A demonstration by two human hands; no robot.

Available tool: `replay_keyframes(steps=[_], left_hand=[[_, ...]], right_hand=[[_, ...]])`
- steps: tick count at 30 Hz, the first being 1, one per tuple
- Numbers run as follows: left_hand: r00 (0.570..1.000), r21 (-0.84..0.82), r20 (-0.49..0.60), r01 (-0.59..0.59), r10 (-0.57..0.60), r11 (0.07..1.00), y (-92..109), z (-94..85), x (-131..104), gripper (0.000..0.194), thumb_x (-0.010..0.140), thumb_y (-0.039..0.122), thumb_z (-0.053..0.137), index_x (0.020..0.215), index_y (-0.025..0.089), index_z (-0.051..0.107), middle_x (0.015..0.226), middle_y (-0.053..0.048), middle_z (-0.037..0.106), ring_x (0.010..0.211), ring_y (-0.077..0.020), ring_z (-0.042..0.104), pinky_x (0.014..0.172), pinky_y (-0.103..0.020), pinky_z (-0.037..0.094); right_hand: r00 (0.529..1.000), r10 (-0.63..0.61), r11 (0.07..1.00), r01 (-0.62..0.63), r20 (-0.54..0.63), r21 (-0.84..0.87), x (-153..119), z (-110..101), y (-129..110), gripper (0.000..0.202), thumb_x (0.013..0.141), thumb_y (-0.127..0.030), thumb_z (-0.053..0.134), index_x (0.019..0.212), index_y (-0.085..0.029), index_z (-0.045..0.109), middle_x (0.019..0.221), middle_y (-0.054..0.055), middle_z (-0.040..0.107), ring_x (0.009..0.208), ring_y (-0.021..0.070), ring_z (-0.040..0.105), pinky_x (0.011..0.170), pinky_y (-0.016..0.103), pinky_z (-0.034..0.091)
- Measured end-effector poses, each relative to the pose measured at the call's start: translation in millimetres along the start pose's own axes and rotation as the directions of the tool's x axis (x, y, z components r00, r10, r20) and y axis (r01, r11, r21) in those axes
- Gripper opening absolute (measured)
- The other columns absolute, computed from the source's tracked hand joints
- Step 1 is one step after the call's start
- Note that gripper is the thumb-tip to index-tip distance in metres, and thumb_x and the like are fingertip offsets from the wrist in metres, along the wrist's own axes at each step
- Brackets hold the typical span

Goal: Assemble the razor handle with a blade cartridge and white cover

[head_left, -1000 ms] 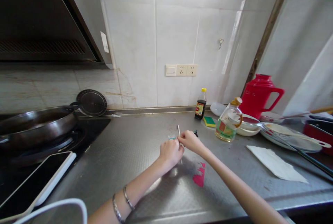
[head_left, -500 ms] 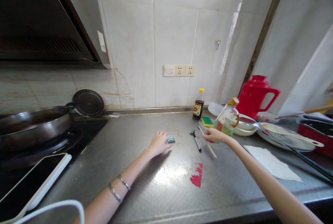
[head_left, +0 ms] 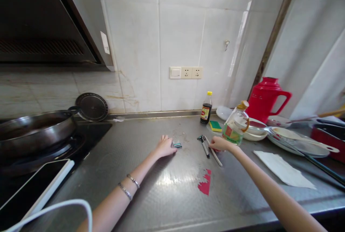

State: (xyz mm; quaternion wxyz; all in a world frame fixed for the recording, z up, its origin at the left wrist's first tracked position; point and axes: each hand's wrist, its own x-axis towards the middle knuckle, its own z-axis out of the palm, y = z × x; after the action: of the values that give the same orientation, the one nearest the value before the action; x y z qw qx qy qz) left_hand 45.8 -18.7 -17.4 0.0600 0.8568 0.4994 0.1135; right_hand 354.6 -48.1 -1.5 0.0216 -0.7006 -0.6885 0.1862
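Observation:
On the metal counter, my left hand rests with its fingers bent down beside small green and silver pieces; whether it grips one is hidden. My right hand is closed on a thin whitish stick that lies slanting on the counter. Just left of the stick is a razor with a grey and black handle. A torn red patch shows on the counter nearer to me.
A yellow-capped sauce bottle, sponge, glass jug and red thermos stand behind. Right are plates and white paper. Left are a pan, phone and white cable.
The stick has moved left, closer to the razor, with my right hand on it. My left hand has shifted slightly, its fingers still by the small pieces.

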Motion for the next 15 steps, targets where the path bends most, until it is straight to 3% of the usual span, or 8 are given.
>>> replay_keyframes(steps=[5,10,15], left_hand=[[1.000,-0.011,0.003,-0.007,0.007,1.000,-3,1.0,3,0.041,0.067,0.049,0.058,0.093,0.018,0.063,0.102,-0.011,0.054,0.103,-0.0296,0.047,0.085,-0.036,0.039],[0.997,-0.051,-0.067,-0.032,0.028,0.998,-7,2.2,2,0.044,0.064,0.051,0.063,0.092,0.018,0.065,0.097,-0.010,0.055,0.099,-0.0283,0.048,0.083,-0.036,0.041],[0.977,-0.117,-0.178,-0.140,0.118,0.983,-3,-4.5,0,0.049,0.065,0.054,0.064,0.097,0.017,0.064,0.098,-0.009,0.056,0.097,-0.0256,0.047,0.085,-0.036,0.041]], right_hand=[[1.000,0.012,1.000,-0.012,-0.010,-0.022,-3,1,-2,0.038,0.077,-0.032,0.048,0.044,-0.014,0.055,0.048,0.008,0.061,0.036,0.0113,0.050,0.038,0.021,0.038],[0.999,0.006,0.998,-0.009,-0.048,-0.058,-6,-2,-1,0.044,0.081,-0.041,0.046,0.050,-0.013,0.059,0.051,0.009,0.062,0.041,0.0133,0.054,0.042,0.022,0.039],[0.978,-0.107,0.991,0.090,-0.180,-0.100,-15,-18,-10,0.028,0.078,-0.038,0.053,0.076,-0.013,0.066,0.076,0.010,0.068,0.073,0.0197,0.062,0.063,0.025,0.044]])
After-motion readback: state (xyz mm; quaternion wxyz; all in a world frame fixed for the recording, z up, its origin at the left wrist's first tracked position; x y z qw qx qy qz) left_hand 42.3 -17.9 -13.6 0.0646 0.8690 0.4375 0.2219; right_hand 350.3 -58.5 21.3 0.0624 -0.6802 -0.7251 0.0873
